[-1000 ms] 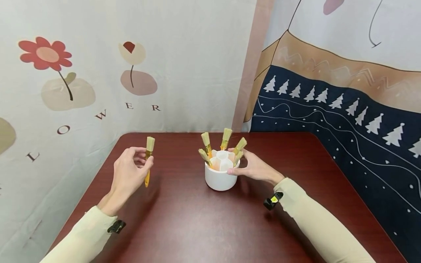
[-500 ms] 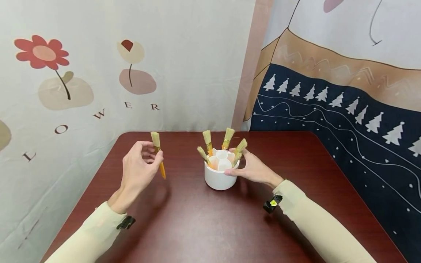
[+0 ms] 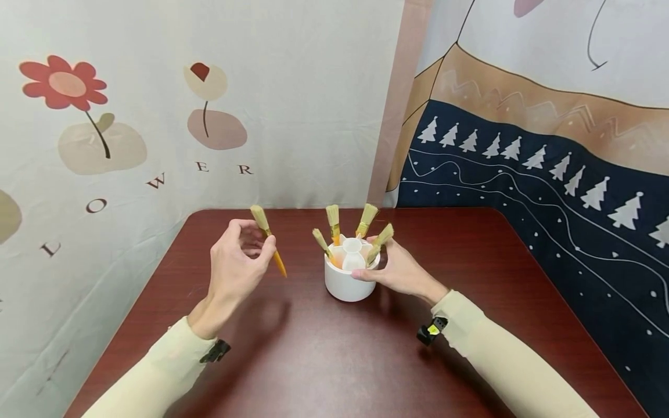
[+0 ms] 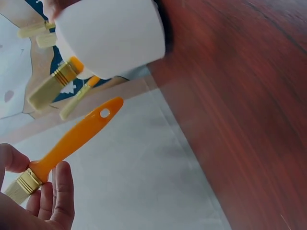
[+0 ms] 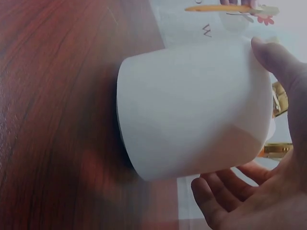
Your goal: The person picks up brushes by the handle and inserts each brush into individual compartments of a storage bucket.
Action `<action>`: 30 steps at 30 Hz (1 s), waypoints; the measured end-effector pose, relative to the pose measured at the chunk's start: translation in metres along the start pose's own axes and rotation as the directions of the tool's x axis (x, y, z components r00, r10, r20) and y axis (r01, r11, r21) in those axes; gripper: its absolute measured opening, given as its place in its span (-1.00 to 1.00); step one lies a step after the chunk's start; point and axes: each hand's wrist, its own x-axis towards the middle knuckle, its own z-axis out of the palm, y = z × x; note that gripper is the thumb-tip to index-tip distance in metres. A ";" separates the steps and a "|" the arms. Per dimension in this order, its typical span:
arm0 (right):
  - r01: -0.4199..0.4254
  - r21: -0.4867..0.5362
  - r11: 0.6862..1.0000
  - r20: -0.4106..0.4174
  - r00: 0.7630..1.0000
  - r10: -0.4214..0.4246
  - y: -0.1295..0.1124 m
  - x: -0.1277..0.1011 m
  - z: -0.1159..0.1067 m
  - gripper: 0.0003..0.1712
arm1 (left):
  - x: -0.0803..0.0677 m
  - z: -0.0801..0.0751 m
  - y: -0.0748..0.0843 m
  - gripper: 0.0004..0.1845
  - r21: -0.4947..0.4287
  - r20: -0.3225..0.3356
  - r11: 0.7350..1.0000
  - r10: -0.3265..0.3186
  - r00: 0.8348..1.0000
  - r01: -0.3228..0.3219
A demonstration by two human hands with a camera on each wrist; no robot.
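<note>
My left hand (image 3: 233,265) pinches a paintbrush (image 3: 280,262) near its brass ferrule, above the table and left of the holder. Its pale bristles point up and its orange handle slants down to the right; the left wrist view shows a hanging hole in the handle (image 4: 84,133). A round white divided holder (image 3: 343,285) stands upright, with several similar brushes (image 3: 333,216) leaning outward in its compartments, bristles up. My right hand (image 3: 405,270) grips the holder's right side, the thumb at the front rim and the fingers round the back, mostly hidden in the head view.
Everything sits over a dark red-brown wooden table (image 3: 334,360) with rounded far corners. Behind it hangs a pale flower-print cloth (image 3: 308,104); on the right is a navy cloth (image 3: 522,209) printed with white trees. A dark band with a device is on each wrist.
My left hand has carried the paintbrush rightward toward the holder, and the handle has swung from nearly vertical to slanting down right. The right hand keeps its grip; the holder has turned slightly.
</note>
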 end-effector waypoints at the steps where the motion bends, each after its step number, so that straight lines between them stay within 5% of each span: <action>1: 0.006 0.002 1.000 -0.003 1.000 -0.006 -0.001 0.000 0.001 0.14 | 0.000 0.001 0.002 -0.64 -0.006 0.001 1.000 0.003 1.000 -0.003; 19: -0.007 -0.057 0.998 -0.056 0.998 0.004 -0.010 -0.006 0.008 0.14 | -0.003 0.023 0.032 -0.63 -0.177 -0.004 0.983 0.046 0.999 -0.046; 30: 0.011 0.039 0.999 0.097 0.995 -0.014 0.001 -0.004 -0.018 0.15 | -0.004 0.033 0.048 -0.63 -0.236 -0.019 0.965 0.110 0.994 -0.112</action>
